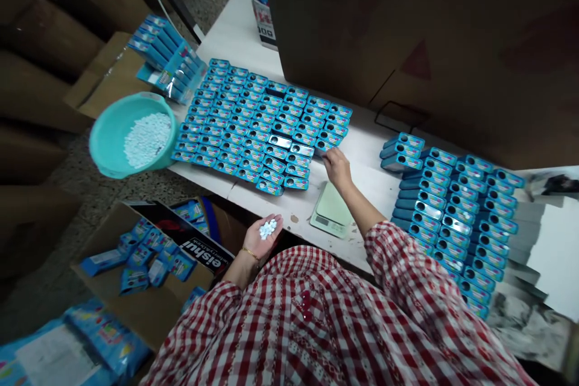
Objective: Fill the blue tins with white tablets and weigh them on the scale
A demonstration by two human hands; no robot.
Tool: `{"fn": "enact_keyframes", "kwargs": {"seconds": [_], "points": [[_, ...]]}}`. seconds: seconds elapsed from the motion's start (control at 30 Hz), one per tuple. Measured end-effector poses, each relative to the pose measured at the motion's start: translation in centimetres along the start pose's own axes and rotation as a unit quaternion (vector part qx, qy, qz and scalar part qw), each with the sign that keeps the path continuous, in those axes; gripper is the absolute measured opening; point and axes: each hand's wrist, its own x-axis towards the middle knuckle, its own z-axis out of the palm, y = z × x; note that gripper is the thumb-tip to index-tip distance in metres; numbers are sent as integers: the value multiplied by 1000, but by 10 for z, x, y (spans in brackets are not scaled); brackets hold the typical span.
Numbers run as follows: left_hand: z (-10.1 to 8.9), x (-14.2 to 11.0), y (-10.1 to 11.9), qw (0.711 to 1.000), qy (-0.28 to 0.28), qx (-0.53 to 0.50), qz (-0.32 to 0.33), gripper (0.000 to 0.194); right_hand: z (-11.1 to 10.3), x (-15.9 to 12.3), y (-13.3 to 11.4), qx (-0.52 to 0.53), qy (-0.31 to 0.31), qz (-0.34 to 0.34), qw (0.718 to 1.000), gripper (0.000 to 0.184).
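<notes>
My left hand (263, 236) is palm up and cupped near the table's front edge, holding a small heap of white tablets (268, 228). My right hand (337, 167) reaches over the table, with its fingers closed at the near end of a small blue tin (322, 146) at the right side of a large block of tins. The fingertips are partly hidden. Rows of similar blue tins (235, 139), with dark round spots on their ends, stand packed together left of it. Below my right hand lies a pale green scale (332, 210).
A turquoise basin (106, 154) with white tablets is at the left. More blue tins (461, 205) stand in rows at the right. A large carton (407, 24) bounds the table's back. A carton of blue packets (108, 295) sits low on the left. Blue boxes (156, 42) stand at the far left corner.
</notes>
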Motion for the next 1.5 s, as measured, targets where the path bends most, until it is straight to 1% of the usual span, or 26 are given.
{"fn": "enact_keyframes", "kwargs": {"seconds": [0.07,0.13,0.2,0.23,0.3,0.37,0.4,0.43,0.47,0.5,0.53,0.6,0.63,0.67,0.7,0.77,0.83,0.87,0.97,1.03,1.1,1.23,1.27,1.33,1.4,1.5], "points": [[2,-2,2,1000,2,0,5,18,7,31,-1,32,31,16,999,18],[3,-3,4,1000,6,0,8,19,12,46,2,66,52,47,995,17],[3,-4,5,1000,12,1,8,18,9,43,10,87,76,73,991,20],[3,-4,5,1000,17,2,8,18,2,35,17,87,83,78,990,21],[2,-4,6,1000,28,4,10,18,-21,11,36,48,91,84,991,23],[3,-4,6,999,38,8,14,19,-55,-18,61,-54,102,117,986,25],[4,-4,6,999,41,11,13,20,-73,-30,75,-118,114,148,975,26],[6,-4,5,999,42,15,11,20,-90,-41,88,-183,126,186,957,27],[7,-3,4,999,42,19,8,20,-105,-49,101,-218,131,210,944,28],[9,-3,3,999,41,23,6,20,-117,-54,113,-256,116,223,934,28],[11,-3,1,999,38,26,3,20,-126,-56,123,-287,87,223,927,27],[14,-2,-5,999,31,30,0,20,-136,-56,137,-347,6,193,918,24],[16,-2,-8,999,27,31,-2,19,-139,-55,140,-373,-26,169,912,22],[18,-2,-11,999,23,31,-4,19,-140,-55,139,-390,-42,142,909,21],[19,-3,-15,999,17,30,-8,18,-141,-57,135,-402,-45,114,907,20],[22,-3,-21,1000,4,25,-17,17,-142,-67,116,-408,-45,46,911,20],[26,-5,-26,999,-13,23,-32,17,-139,-83,84,-392,-69,-27,917,21],[27,-5,-29,999,-21,26,-40,17,-135,-92,65,-379,-92,-58,919,21],[33,-5,-36,996,-39,46,-59,18,-113,-113,10,-327,-157,-114,925,21],[37,-5,-41,995,-48,60,-66,20,-94,-121,-15,-290,-191,-124,929,21],[41,-5,-46,993,-57,72,-69,22,-78,-125,-29,-262,-200,-123,936,21],[42,-8,-55,989,-83,93,-73,23,-63,-142,-51,-212,-149,-122,958,25],[41,-8,-57,988,-89,96,-76,24,-59,-148,-61,-190,-151,-132,961,26],[37,-8,-62,986,-96,100,-93,25,-49,-161,-84,-142,-188,-156,959,29],[32,-7,-66,983,-94,101,-124,28,-34,-171,-106,-118,-231,-159,953,31],[24,-7,-69,979,-84,103,-154,34,-15,-179,-123,-125,-264,-148,945,32]]}}
